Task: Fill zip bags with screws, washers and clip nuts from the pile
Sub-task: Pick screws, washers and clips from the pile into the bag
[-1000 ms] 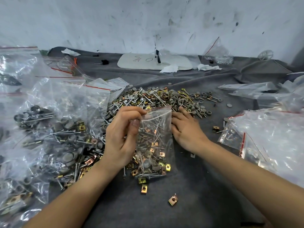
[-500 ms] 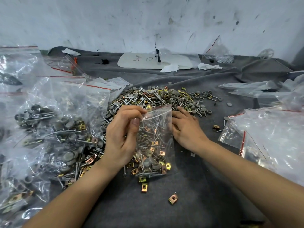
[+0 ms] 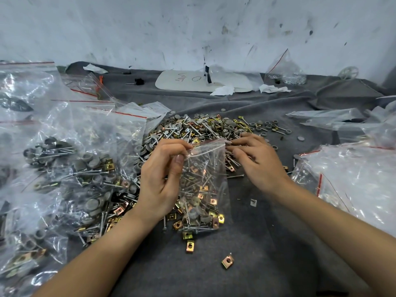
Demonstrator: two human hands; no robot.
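A small clear zip bag (image 3: 203,181) stands upright at the centre of the grey cloth, partly filled with screws, grey washers and brass clip nuts. My left hand (image 3: 162,179) pinches its top left corner between thumb and fingers. My right hand (image 3: 257,161) lies palm down with its fingers stretched out. Its fingertips are on the pile (image 3: 205,129) right beside the bag's top right corner. I cannot see anything held in it. The pile of mixed hardware spreads out behind both hands.
Filled zip bags (image 3: 70,174) are heaped on the left, and more clear bags (image 3: 353,179) lie on the right. Loose clip nuts (image 3: 227,261) lie on the cloth in front of the bag. A white board (image 3: 203,82) lies by the back wall.
My right hand has slid a little to the right, from behind the bag's edge to beside its top corner. My left hand keeps its hold on the bag.
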